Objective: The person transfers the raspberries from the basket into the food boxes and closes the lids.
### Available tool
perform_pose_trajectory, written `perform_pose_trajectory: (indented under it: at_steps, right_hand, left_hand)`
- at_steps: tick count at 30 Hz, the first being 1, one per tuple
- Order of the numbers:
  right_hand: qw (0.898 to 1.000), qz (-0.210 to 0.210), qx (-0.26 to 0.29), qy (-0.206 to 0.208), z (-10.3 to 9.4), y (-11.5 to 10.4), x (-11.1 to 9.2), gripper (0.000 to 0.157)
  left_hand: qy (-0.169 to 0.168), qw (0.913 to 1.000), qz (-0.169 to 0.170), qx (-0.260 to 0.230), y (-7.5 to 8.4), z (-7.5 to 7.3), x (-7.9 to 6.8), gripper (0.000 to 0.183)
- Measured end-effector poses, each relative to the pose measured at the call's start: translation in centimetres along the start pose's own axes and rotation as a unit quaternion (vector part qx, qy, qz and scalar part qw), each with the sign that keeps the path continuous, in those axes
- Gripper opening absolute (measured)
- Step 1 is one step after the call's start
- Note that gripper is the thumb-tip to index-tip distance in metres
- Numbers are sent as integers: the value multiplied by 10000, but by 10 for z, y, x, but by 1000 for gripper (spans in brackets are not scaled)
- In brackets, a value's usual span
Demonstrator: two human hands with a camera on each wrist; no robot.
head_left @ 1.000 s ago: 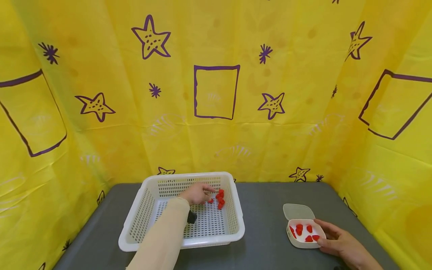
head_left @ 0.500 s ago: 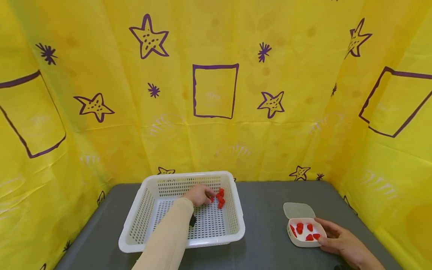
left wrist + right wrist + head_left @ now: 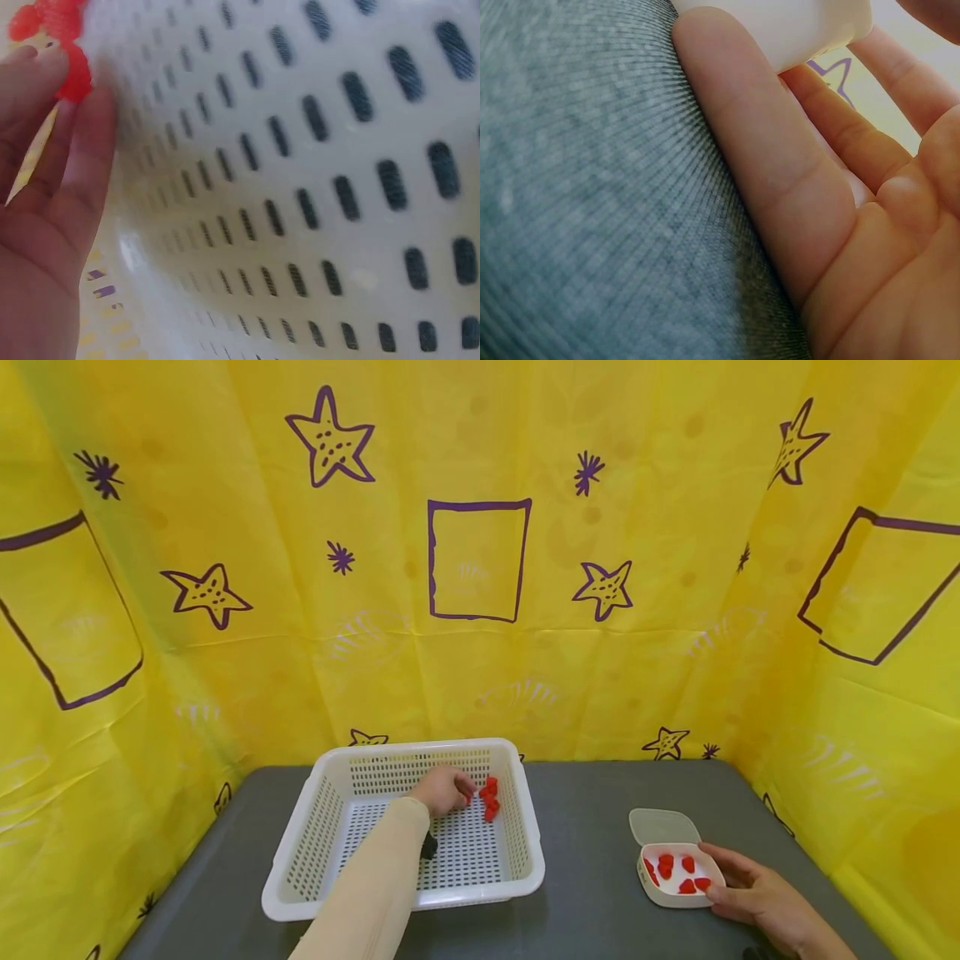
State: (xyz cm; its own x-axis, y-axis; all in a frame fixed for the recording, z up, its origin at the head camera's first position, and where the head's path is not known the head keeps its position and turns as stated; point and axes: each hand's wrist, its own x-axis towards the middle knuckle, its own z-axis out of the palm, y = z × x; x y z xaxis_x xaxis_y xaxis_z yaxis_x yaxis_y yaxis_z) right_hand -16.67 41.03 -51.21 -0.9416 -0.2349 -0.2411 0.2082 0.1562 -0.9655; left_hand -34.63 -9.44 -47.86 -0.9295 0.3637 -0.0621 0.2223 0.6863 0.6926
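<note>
Inside the white perforated basket [image 3: 465, 889], my left hand [image 3: 442, 790] pinches a small red berry [image 3: 76, 73] between thumb and fingers. The berry has a bumpy surface and is partly covered by the fingers in the head view. Just right of the hand, several more red berries [image 3: 490, 799] lie clustered by the basket's right wall. At the table's right, my right hand [image 3: 757, 897] grips the right end of a small white box [image 3: 671, 902], thumb at the front and fingers behind. Several red berries [image 3: 665, 865] lie spread inside it. Its translucent lid [image 3: 663, 827] is flipped back.
A dark grey table [image 3: 585, 843] carries both containers, with a stretch of tabletop between them. Yellow patterned cloth [image 3: 480, 693] encloses the table at the back and both sides. The basket's raised rim [image 3: 534, 827] stands between the left hand and the box.
The left hand's outstretched fingers have come down and curled onto a berry left of the cluster. My right hand stays on the box, which has hardly moved.
</note>
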Motion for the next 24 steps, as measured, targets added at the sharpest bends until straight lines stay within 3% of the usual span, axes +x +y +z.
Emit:
perform_pose_trajectory:
  at_steps: [5, 9, 17, 24]
  right_hand:
    - [10000, -19, -10, 26, 0, -1, 0, 61]
    - [10000, -15, -25, 30, 0, 0, 0, 62]
    - [9999, 58, 113, -66, 0, 2, 0, 62]
    - [9999, 103, 85, -60, -1, 1, 0, 63]
  left_hand:
    - [32, 9990, -12, -449, 7, -4, 0, 24]
    - [30, 9960, 111, -888, 21, -9, -2, 27]
    - [9, 9989, 441, -132, 66, -18, -13, 33]
    - [14, 9945, 928, -482, 114, -16, -23, 17]
